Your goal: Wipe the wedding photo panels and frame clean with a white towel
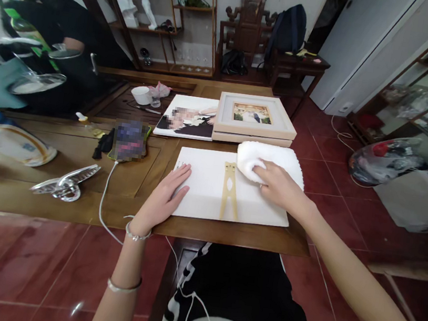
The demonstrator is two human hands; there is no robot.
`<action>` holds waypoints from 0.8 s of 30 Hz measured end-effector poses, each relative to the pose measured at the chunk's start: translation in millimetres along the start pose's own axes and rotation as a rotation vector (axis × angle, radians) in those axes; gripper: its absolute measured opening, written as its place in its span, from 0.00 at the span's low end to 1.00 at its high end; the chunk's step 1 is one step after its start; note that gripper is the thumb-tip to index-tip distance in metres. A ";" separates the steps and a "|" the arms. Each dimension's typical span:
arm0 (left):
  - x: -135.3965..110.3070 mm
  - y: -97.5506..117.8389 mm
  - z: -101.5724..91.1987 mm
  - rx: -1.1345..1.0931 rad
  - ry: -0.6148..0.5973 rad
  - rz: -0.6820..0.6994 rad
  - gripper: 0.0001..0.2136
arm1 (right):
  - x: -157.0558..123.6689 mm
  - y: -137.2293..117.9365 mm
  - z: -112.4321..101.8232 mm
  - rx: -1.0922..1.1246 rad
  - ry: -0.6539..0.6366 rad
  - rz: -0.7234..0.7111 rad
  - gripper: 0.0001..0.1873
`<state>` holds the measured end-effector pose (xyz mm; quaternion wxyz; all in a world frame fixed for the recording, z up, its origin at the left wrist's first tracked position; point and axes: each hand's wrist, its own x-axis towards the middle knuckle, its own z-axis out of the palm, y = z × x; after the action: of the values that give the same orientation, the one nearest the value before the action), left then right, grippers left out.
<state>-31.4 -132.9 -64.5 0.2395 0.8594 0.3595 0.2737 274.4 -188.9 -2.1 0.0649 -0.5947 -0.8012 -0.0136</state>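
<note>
A white board [201,196] lies flat at the table's front edge, with a yellowish stand leg [228,192] on its middle. My left hand [167,191] rests on the board's left edge, fingers stretched out, and holds nothing. A fluffy white cloth [293,166] is bunched in my right hand [276,184], pressed on the board's upper right part. The cloth hides that corner of the board, and some of my right fingers are sunk into it.
Behind the board are a photo print [188,117] and a pale picture frame [256,129] on a stack. To the left lie a phone [129,140] with a white cable [105,193], a silver metal ornament [65,182] and a wipes pack [5,139]. A white cup [141,95] stands farther back.
</note>
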 end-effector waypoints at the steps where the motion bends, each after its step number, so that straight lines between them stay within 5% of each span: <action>1: 0.1 0.1 -0.1 -0.002 0.000 -0.003 0.22 | -5.2 -1.9 1.8 -0.005 0.009 -0.023 0.23; 14: -0.1 0.9 -0.2 -0.002 0.001 -0.008 0.22 | -116.8 -68.8 -15.2 0.158 -0.062 -0.153 0.28; 18: -0.2 0.5 -0.7 -0.005 0.002 -0.007 0.21 | -107.2 -55.2 -12.8 0.279 -0.065 -0.121 0.26; 24: 0.0 1.2 -1.9 0.006 -0.010 -0.012 0.21 | -46.7 -12.0 10.1 0.277 0.098 -0.152 0.10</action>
<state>-32.1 -133.3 -62.3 0.2404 0.8592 0.3642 0.2669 275.3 -235.8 -17.1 0.1840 -0.5163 -0.8340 0.0634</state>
